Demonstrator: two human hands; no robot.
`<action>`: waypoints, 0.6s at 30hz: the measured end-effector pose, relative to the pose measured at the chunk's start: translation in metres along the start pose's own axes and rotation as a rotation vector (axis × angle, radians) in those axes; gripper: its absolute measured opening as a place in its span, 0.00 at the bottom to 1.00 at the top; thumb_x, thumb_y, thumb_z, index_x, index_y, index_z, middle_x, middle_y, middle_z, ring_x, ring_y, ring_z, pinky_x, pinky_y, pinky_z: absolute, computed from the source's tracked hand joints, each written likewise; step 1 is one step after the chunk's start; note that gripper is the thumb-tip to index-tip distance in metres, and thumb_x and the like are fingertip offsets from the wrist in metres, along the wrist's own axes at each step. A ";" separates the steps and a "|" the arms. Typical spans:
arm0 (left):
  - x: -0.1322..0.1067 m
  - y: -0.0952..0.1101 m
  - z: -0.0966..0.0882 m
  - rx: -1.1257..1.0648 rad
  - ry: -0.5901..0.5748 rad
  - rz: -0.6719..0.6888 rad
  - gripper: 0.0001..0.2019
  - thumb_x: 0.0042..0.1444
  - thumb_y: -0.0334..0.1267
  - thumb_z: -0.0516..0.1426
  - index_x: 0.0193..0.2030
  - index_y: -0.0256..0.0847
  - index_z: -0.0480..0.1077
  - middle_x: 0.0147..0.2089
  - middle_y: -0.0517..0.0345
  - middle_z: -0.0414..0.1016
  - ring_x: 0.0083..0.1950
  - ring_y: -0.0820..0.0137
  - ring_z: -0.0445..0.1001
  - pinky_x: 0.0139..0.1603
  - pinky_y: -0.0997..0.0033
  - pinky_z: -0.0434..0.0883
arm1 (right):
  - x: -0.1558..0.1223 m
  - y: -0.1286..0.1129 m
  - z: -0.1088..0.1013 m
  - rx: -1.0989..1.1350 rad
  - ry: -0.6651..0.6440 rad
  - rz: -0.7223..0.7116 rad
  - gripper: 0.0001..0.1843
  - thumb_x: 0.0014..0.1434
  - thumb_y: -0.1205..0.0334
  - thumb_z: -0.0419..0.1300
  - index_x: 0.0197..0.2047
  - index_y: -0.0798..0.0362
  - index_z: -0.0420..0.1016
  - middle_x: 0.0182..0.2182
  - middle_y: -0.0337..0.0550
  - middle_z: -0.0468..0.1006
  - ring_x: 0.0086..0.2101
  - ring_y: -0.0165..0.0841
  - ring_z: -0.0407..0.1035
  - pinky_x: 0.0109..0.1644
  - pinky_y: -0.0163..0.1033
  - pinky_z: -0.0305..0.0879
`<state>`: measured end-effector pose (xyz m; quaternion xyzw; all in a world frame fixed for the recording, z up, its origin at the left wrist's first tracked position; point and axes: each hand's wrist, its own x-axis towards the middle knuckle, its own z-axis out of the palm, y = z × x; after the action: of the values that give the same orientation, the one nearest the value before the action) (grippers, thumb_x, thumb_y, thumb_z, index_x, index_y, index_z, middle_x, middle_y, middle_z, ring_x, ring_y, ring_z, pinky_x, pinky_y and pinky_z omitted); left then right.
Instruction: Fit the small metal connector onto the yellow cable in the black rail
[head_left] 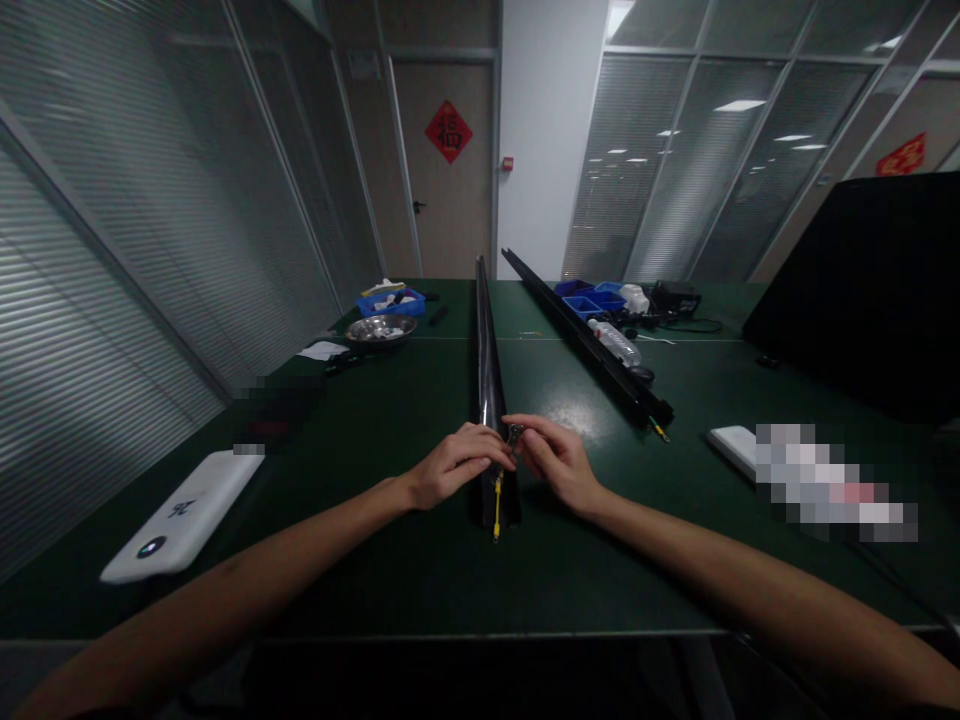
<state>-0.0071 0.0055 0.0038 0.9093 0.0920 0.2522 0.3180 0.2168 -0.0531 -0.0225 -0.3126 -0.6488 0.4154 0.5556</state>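
Note:
A long black rail [485,350] lies on the dark green table [390,560], running away from me down the middle. A yellow wire [496,505] hangs out of its near end. My left hand [454,465] rests on the rail's near end with fingers curled round it. My right hand [559,462] pinches a small part [514,435] at the rail's right side, touching the left hand's fingertips.
A second black rail [592,345] lies diagonally to the right, a plastic bottle [615,342] beside it. Blue bins [592,297] and cables sit at the far right, a metal bowl [380,329] and a blue tray [390,300] far left. A white device [184,515] lies near left. A dark panel [870,290] stands right.

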 end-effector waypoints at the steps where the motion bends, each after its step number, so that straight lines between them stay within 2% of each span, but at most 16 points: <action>1: 0.000 0.000 0.000 0.001 -0.001 -0.001 0.16 0.71 0.34 0.47 0.53 0.42 0.76 0.54 0.51 0.78 0.60 0.59 0.68 0.64 0.56 0.59 | 0.000 0.000 0.000 0.012 0.000 0.015 0.19 0.71 0.51 0.56 0.59 0.52 0.76 0.28 0.38 0.71 0.22 0.25 0.61 0.23 0.31 0.57; 8: 0.001 0.000 0.000 -0.003 -0.005 0.007 0.17 0.72 0.36 0.47 0.52 0.41 0.77 0.53 0.51 0.78 0.60 0.59 0.69 0.65 0.55 0.57 | 0.006 -0.003 0.000 0.308 -0.079 0.201 0.22 0.65 0.47 0.63 0.54 0.54 0.77 0.27 0.35 0.69 0.19 0.22 0.56 0.19 0.29 0.49; 13: 0.002 0.003 0.001 0.011 0.024 -0.004 0.17 0.72 0.39 0.47 0.50 0.41 0.77 0.51 0.51 0.78 0.57 0.59 0.69 0.61 0.57 0.59 | 0.012 -0.004 -0.004 0.572 -0.210 0.400 0.20 0.60 0.46 0.68 0.41 0.56 0.78 0.26 0.35 0.67 0.19 0.21 0.53 0.19 0.28 0.49; 18: 0.003 0.008 0.001 0.020 0.032 -0.009 0.17 0.73 0.39 0.47 0.50 0.40 0.77 0.49 0.51 0.78 0.54 0.60 0.70 0.61 0.58 0.59 | 0.015 0.000 -0.011 0.632 -0.264 0.455 0.17 0.60 0.51 0.70 0.43 0.56 0.79 0.26 0.34 0.66 0.20 0.21 0.51 0.20 0.27 0.51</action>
<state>-0.0040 -0.0003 0.0093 0.9078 0.1038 0.2643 0.3086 0.2252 -0.0379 -0.0148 -0.2060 -0.4694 0.7430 0.4302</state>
